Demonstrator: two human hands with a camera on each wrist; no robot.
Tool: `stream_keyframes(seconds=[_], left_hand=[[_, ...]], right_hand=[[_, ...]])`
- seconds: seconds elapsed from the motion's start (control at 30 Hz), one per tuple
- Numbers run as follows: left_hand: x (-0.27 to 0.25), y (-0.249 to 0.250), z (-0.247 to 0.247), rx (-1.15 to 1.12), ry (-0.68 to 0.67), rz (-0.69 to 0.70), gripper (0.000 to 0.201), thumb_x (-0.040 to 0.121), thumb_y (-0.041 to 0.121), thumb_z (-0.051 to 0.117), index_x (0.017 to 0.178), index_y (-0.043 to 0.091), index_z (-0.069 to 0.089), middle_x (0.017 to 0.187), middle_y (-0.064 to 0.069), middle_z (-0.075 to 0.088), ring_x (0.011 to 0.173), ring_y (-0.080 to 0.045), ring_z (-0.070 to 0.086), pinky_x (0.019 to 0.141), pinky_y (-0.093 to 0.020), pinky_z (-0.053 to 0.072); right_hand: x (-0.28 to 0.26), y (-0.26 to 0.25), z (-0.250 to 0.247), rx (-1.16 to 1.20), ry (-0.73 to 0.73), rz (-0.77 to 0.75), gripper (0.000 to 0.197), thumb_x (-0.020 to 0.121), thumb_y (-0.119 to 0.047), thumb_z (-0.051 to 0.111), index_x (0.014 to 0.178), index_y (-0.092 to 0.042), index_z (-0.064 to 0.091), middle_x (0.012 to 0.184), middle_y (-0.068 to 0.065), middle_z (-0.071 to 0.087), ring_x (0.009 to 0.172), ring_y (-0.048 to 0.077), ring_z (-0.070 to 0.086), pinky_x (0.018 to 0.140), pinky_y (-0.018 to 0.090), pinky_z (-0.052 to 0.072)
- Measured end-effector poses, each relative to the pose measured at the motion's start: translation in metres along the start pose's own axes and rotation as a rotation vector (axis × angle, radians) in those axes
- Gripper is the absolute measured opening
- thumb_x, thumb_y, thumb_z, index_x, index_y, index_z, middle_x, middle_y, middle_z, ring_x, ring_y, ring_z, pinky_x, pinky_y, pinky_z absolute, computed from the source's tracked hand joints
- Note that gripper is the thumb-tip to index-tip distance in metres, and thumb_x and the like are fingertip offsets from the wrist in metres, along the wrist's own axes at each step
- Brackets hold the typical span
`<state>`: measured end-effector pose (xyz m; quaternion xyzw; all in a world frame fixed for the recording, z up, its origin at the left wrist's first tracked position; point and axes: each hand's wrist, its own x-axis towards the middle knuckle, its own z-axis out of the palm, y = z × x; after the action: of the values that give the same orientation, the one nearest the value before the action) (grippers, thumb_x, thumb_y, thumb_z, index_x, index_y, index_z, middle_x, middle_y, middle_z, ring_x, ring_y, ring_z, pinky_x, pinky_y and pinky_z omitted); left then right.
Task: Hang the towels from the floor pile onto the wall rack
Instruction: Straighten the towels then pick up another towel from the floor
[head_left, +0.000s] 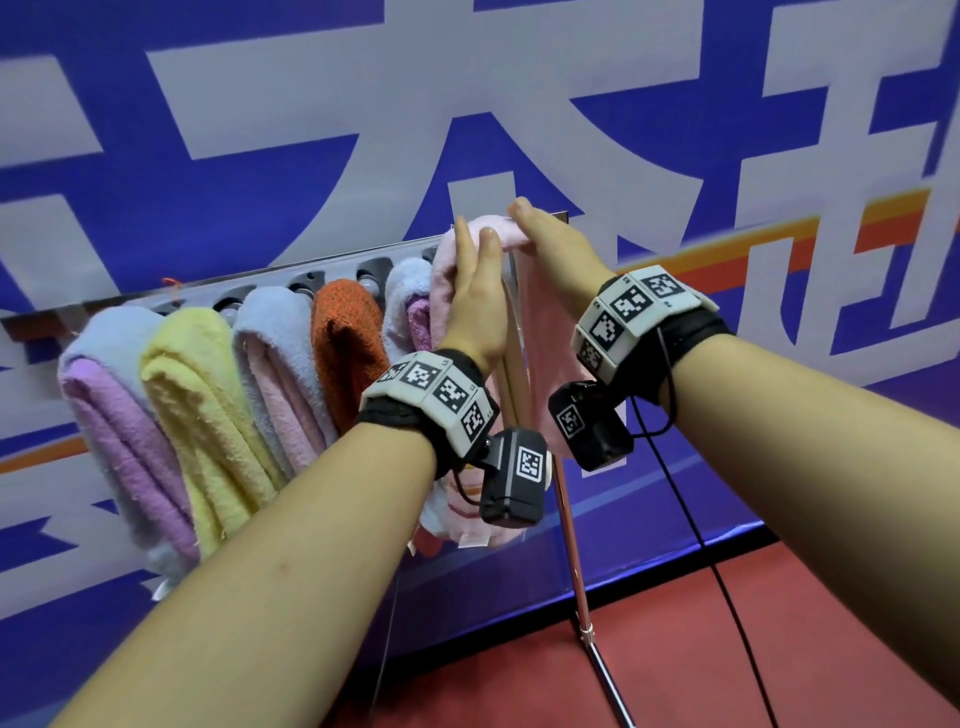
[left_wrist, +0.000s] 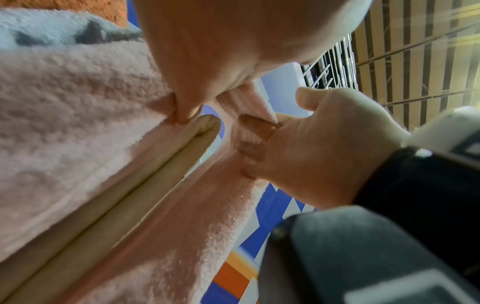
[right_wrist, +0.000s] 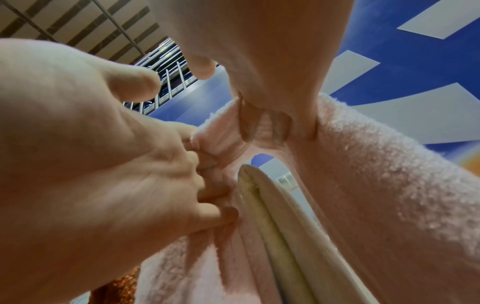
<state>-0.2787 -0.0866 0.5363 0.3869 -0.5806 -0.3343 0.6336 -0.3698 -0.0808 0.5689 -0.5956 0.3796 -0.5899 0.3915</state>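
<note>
From the head camera, both hands were up at the right end of the wall rack (head_left: 332, 262), working on a pale pink towel (head_left: 540, 332) draped over the top there. The left hand (head_left: 475, 306) had its fingers straight and flat against the towel's left fold. The right hand (head_left: 558, 244) was laid over the top of the towel, thumb pointing up, fingers hidden behind the fabric. To the left, other towels already hung in a row: a lavender one (head_left: 119, 405), a yellow one (head_left: 208, 415), a blue and pink one (head_left: 280, 374), an orange one (head_left: 345, 343) and a small blue and purple one (head_left: 410, 306). A metal pole (head_left: 569, 525) ran down to the red floor (head_left: 779, 649), and the wall behind was a blue banner (head_left: 260, 130) with big white letters.

The left wrist camera looked up from below: the right hand (left_wrist: 319, 148) had its fingers (left_wrist: 255, 123) curled into the pink towel (left_wrist: 64, 133), bunching it. A cream padded bar (left_wrist: 145, 185) sat between the towel's 2 hanging sides. The left palm itself was just a blur up close, touching the cloth.

The right wrist camera showed the left hand (right_wrist: 103, 164) with its fingertips (right_wrist: 223, 214) pressed into the pink towel (right_wrist: 389, 185), thumb free, next to the cream bar (right_wrist: 265, 216). The right hand's own fingers (right_wrist: 249, 123) pinched the towel's top fold.
</note>
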Motion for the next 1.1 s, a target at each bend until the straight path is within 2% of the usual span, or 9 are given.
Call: stream_keyframes(seconds=[0.1, 0.3, 0.43, 0.63, 0.77, 0.83, 0.93, 1.03, 1.1], left_hand=[[0.011, -0.004, -0.002, -0.071, -0.044, 0.002, 0.070, 0.069, 0.078, 0.045, 0.115, 0.030, 0.067, 0.121, -0.004, 0.066, 0.118, -0.020, 0.059, 0.107, -0.046, 0.040], [0.036, -0.023, -0.007, -0.140, -0.139, -0.138, 0.093, 0.061, 0.083, 0.054, 0.122, 0.013, 0.062, 0.109, -0.017, 0.069, 0.104, -0.030, 0.067, 0.098, -0.049, 0.049], [0.043, -0.019, -0.009, -0.170, -0.206, -0.164, 0.086, 0.066, 0.073, 0.052, 0.121, 0.008, 0.062, 0.110, -0.022, 0.068, 0.106, -0.033, 0.065, 0.098, -0.050, 0.048], [0.064, -0.007, -0.006, -0.112, -0.169, -0.164, 0.066, 0.078, 0.067, 0.049, 0.110, 0.013, 0.070, 0.105, -0.017, 0.071, 0.100, -0.029, 0.068, 0.097, -0.049, 0.049], [0.061, -0.018, -0.004, -0.082, -0.131, -0.117, 0.058, 0.096, 0.048, 0.039, 0.079, 0.005, 0.075, 0.084, -0.019, 0.073, 0.086, -0.031, 0.071, 0.090, -0.049, 0.054], [0.058, -0.028, -0.004, -0.107, -0.139, -0.120, 0.062, 0.092, 0.052, 0.042, 0.102, -0.003, 0.067, 0.096, -0.024, 0.070, 0.096, -0.036, 0.068, 0.095, -0.052, 0.050], [0.048, -0.037, -0.006, -0.089, -0.191, -0.177, 0.091, 0.071, 0.067, 0.048, 0.141, 0.012, 0.038, 0.126, -0.019, 0.060, 0.112, -0.030, 0.062, 0.101, -0.050, 0.046], [0.041, -0.045, -0.014, -0.009, -0.186, -0.136, 0.096, 0.070, 0.075, 0.043, 0.150, 0.036, 0.008, 0.150, -0.010, 0.038, 0.129, -0.026, 0.049, 0.106, -0.047, 0.041], [0.034, -0.050, -0.019, -0.007, -0.215, -0.131, 0.090, 0.076, 0.074, 0.042, 0.150, 0.035, 0.008, 0.149, -0.014, 0.038, 0.127, -0.028, 0.050, 0.103, -0.047, 0.045]], right_hand=[[0.003, -0.001, -0.002, -0.017, -0.001, 0.060, 0.046, 0.093, -0.047, 0.045, 0.121, -0.013, 0.059, 0.123, 0.002, 0.060, 0.120, 0.015, 0.052, 0.107, 0.034, 0.036], [0.019, 0.020, -0.009, 0.053, -0.066, 0.187, 0.031, 0.100, -0.044, 0.036, 0.109, -0.022, 0.057, 0.092, -0.004, 0.064, 0.074, -0.001, 0.057, 0.060, 0.016, 0.039], [0.027, 0.028, -0.008, 0.103, -0.095, 0.193, 0.032, 0.100, -0.044, 0.036, 0.094, -0.023, 0.059, 0.081, -0.007, 0.065, 0.065, 0.000, 0.063, 0.053, 0.016, 0.044], [0.040, 0.031, -0.008, 0.158, -0.105, 0.058, 0.041, 0.103, -0.031, 0.029, 0.116, -0.009, 0.061, 0.105, 0.002, 0.068, 0.079, -0.004, 0.066, 0.058, 0.009, 0.048], [0.039, 0.043, -0.015, 0.200, -0.152, 0.175, 0.043, 0.102, -0.040, 0.032, 0.112, -0.012, 0.063, 0.093, 0.004, 0.070, 0.062, 0.004, 0.069, 0.045, 0.013, 0.048], [0.032, 0.049, -0.016, 0.200, -0.137, 0.199, 0.042, 0.102, -0.038, 0.034, 0.113, -0.010, 0.063, 0.088, 0.005, 0.069, 0.059, 0.007, 0.068, 0.042, 0.012, 0.045], [0.025, 0.052, -0.013, 0.107, -0.098, 0.173, 0.039, 0.100, -0.032, 0.039, 0.122, -0.006, 0.059, 0.103, 0.009, 0.066, 0.074, 0.012, 0.066, 0.050, 0.012, 0.049], [0.022, 0.056, -0.006, -0.099, -0.094, 0.090, 0.040, 0.091, -0.027, 0.058, 0.128, -0.013, 0.054, 0.115, 0.006, 0.065, 0.090, 0.009, 0.065, 0.061, 0.020, 0.050], [0.019, 0.060, -0.002, -0.182, -0.070, 0.037, 0.034, 0.090, -0.018, 0.060, 0.123, -0.013, 0.054, 0.102, 0.001, 0.065, 0.069, -0.003, 0.063, 0.052, 0.016, 0.047]])
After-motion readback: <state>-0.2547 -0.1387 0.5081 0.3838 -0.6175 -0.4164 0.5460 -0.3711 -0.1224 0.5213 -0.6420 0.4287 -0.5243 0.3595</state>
